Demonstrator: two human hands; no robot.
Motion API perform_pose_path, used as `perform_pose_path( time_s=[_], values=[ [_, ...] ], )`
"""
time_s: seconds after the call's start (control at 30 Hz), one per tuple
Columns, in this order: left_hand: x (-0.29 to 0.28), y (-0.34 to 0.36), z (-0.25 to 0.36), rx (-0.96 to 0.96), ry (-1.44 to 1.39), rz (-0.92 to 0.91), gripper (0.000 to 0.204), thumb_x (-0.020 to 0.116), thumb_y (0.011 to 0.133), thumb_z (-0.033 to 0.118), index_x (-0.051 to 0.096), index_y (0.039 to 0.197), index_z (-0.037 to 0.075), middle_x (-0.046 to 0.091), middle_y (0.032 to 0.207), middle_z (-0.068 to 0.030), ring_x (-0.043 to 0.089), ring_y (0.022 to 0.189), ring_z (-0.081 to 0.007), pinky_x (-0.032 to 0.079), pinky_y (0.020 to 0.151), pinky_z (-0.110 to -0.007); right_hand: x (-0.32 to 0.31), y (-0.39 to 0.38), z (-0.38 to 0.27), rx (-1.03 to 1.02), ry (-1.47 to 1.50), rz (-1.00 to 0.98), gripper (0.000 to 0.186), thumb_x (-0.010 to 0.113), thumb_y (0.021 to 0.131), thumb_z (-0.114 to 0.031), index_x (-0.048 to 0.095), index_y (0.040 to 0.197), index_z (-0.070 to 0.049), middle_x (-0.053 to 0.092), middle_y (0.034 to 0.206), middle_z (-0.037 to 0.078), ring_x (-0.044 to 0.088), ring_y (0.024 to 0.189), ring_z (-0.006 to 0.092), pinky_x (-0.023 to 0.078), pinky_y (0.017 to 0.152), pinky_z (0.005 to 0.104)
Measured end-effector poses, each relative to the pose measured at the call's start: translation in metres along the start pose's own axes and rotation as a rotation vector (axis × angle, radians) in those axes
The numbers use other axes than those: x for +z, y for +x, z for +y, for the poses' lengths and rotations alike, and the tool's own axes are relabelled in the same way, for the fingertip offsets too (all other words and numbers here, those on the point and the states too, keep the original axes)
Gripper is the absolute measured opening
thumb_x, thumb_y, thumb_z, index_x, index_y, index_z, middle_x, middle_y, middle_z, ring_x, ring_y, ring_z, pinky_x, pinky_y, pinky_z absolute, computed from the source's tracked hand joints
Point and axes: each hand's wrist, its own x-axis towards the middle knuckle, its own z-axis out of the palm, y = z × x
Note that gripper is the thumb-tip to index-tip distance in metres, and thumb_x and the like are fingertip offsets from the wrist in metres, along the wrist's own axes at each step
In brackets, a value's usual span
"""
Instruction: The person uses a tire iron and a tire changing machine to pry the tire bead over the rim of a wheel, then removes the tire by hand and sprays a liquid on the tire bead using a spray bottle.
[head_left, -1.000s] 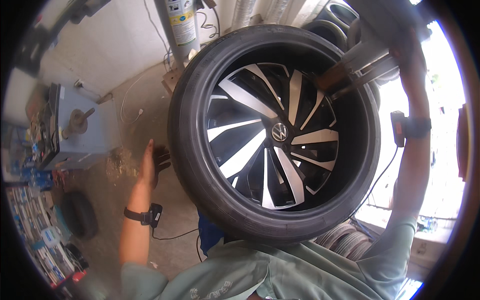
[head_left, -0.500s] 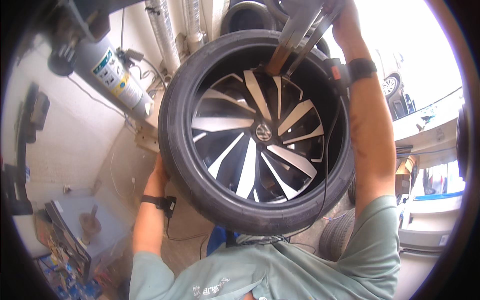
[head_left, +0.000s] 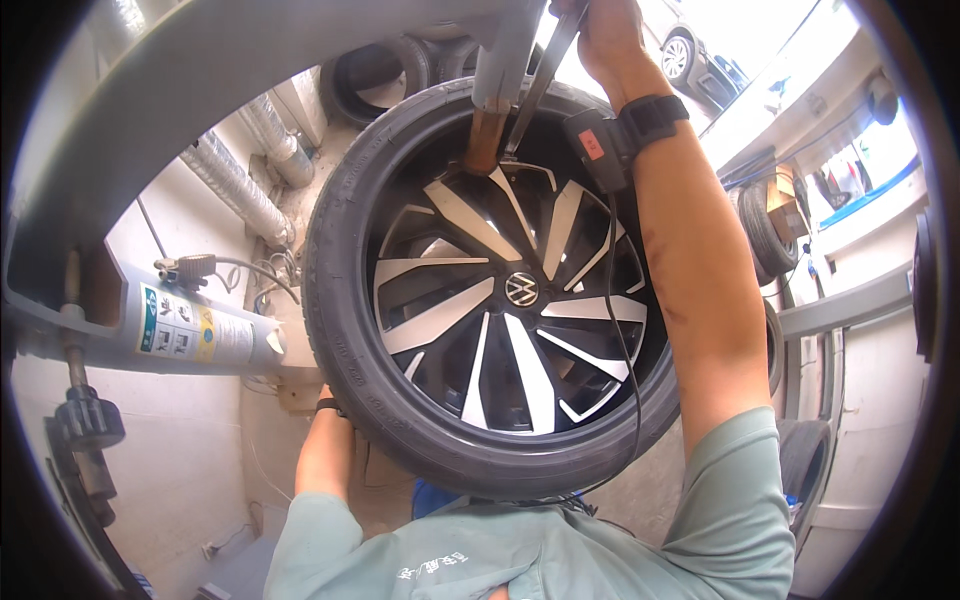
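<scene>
A black tyre (head_left: 345, 350) surrounds an alloy wheel (head_left: 535, 375) with silver and black spokes, lying face up in front of me. At its far edge, my right hand (head_left: 608, 50) is closed round a flat metal tyre lever (head_left: 545, 80) that slants down to the inner side of the tyre. Beside the lever, a grey post with a rust-brown lower end (head_left: 487, 135) reaches down to the rim. My left forearm (head_left: 325, 455) goes up to the tyre's near left side; the tyre hides the fingers of that hand.
A thick grey machine arm (head_left: 190, 95) curves across the upper left. Under it lies a grey cylinder (head_left: 200, 330) with labels. Spare tyres (head_left: 375, 85) stand beyond the wheel, and others at right. A thin black cable (head_left: 625, 350) from my right wrist crosses the wheel.
The view has swung round, and the machine arm shows more at the upper left. My right hand stays on the tyre lever. My left wrist is now further behind the tyre.
</scene>
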Motion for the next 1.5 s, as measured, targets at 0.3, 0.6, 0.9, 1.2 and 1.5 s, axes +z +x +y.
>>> perform_pose_path(
  time_s=[0.3,0.6,0.9,1.2,1.5],
  values=[
    [0.003,0.009,0.003,-0.084,0.047,-0.038,0.039,0.046,0.103,0.027,0.05,0.131,0.002,0.061,0.116,-0.0074,0.061,0.1,-0.0171,0.052,0.088,-0.031,-0.095,-0.035,0.046,-0.402,-0.289,-0.288,0.02,0.048,0.1,-0.015,0.06,0.112,-0.003,0.062,0.092,0.01,0.06,0.08,0.0151,0.051,0.069,0.0278],
    [-0.004,0.002,0.004,-0.146,0.038,-0.011,0.035,0.047,0.102,0.025,0.053,0.127,0.002,0.062,0.111,-0.0068,0.061,0.097,-0.0165,0.052,0.085,-0.031,-0.052,-0.191,0.039,-0.122,-0.326,-0.714,0.041,0.055,0.096,-0.021,0.057,0.06,0.0,0.051,0.052,0.003,0.049,0.05,0.0115,0.039,0.051,0.0289],
    [-0.012,-0.013,0.008,-0.154,0.036,0.044,0.031,0.048,0.101,0.023,0.056,0.122,0.002,0.062,0.107,-0.0062,0.061,0.094,-0.0159,0.051,0.083,-0.031,-0.074,-0.246,0.049,0.664,-0.732,-0.804,0.041,0.048,0.101,-0.03,0.065,0.077,-0.002,0.06,0.069,0.01,0.061,0.069,0.0232,0.048,0.071,0.0385],
    [-0.036,-0.039,0.063,-0.03,0.138,0.347,0.028,0.049,0.101,0.021,0.059,0.118,0.002,0.063,0.103,-0.0056,0.061,0.09,-0.0153,0.051,0.081,-0.031,-0.123,-0.273,0.13,0.774,-0.7,-1.055,0.041,0.05,0.1,-0.035,0.07,0.095,0.0,0.07,0.087,0.012,0.066,0.086,0.0237,0.051,0.082,0.0358],
    [0.224,-0.199,0.126,0.86,1.295,0.191,0.015,0.066,0.084,0.009,0.062,0.096,0.002,0.064,0.088,-0.0093,0.061,0.082,-0.0237,0.049,0.079,-0.034,-0.142,-0.266,0.169,0.854,-0.755,-1.316,0.049,0.053,0.095,-0.041,0.067,0.112,0.002,0.069,0.106,0.021,0.066,0.097,0.0322,0.052,0.086,0.0395]
  ],
)
